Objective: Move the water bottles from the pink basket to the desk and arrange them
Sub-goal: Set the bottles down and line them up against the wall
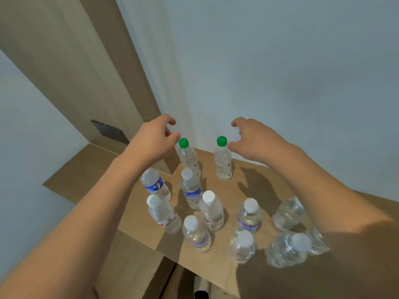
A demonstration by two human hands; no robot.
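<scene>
Several clear water bottles stand upright on the wooden desk (pixel 254 182). Two green-capped bottles are at the back: the left one (pixel 188 157) and the right one (pixel 223 161). In front of them stand white-capped bottles, among them one with a blue label (pixel 191 188) and one with a red label (pixel 165 214). My left hand (pixel 154 138) hovers just left of the left green cap, fingers curled and apart, holding nothing. My right hand (pixel 253 140) hovers just right of the right green cap, fingers spread, holding nothing. The pink basket is not in view.
A pale wall rises behind the desk. A tall beige cabinet panel (pixel 86 67) stands at the back left, beside the desk's left end. Cardboard (pixel 138 275) lies below the desk's front edge. My right forearm (pixel 336 203) passes over the bottles at the right.
</scene>
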